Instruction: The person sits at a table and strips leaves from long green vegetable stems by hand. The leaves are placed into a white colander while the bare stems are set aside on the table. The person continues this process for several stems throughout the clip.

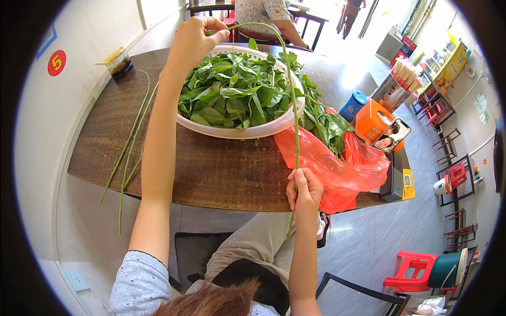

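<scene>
A long green vegetable stem (294, 98) arches between my two hands. Its upper end is pinched in the fingertips of my left hand (199, 35), raised over the far left rim of a white plastic colander (237, 132). Lower down, near the table's front edge, my right hand (305, 193) grips the same stem, whose tail hangs below the fist. Loose green leaves (237, 91) are heaped in the colander. Right of it, more leafy stems (324, 122) lie on a red plastic bag (328, 166). Several bare stems (128, 158) lie left of my left forearm, overhanging the table edge.
On the dark wooden table (221, 166) stand a sauce container (118, 63), a blue canister (354, 104), an orange holder (373, 122) with a phone (393, 134) against it, and a chopstick holder (389, 91). A person (261, 19) sits beyond the table. Red stools (411, 272) stand at right.
</scene>
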Action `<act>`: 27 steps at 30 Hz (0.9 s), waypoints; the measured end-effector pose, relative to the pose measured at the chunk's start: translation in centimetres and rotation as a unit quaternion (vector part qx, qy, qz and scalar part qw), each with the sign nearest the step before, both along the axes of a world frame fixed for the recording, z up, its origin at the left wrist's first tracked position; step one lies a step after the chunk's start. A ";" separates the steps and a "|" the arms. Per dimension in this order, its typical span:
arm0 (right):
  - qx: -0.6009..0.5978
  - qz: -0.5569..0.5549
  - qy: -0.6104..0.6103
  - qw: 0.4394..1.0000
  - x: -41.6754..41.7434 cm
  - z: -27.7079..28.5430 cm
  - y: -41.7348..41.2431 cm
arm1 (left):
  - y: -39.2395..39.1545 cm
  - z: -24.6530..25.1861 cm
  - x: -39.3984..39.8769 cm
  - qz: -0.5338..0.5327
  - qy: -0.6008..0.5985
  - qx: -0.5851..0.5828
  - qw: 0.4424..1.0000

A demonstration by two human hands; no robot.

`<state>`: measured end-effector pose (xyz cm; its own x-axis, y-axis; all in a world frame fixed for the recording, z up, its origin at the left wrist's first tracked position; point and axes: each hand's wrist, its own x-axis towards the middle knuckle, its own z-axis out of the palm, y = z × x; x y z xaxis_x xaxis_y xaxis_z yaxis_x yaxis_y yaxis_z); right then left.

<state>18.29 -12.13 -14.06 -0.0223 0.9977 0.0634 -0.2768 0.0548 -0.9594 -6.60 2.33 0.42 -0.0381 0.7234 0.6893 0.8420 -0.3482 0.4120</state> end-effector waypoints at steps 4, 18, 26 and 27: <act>0.003 0.012 -0.008 1.000 -0.1 0.1 -0.1 | 1.0 -0.9 -0.8 -0.021 -0.003 0.059 0.998; 0.011 0.010 -0.012 1.000 -0.1 0.0 0.0 | 0.6 -0.4 -0.3 0.013 -0.027 0.066 0.997; 0.011 0.051 -0.069 0.996 -0.3 0.6 -0.3 | -1.0 1.5 -1.6 -0.134 -0.418 0.206 0.875; 0.015 0.062 -0.081 0.995 -0.2 0.6 -0.3 | -1.1 1.7 -1.9 -0.141 -0.459 0.217 0.850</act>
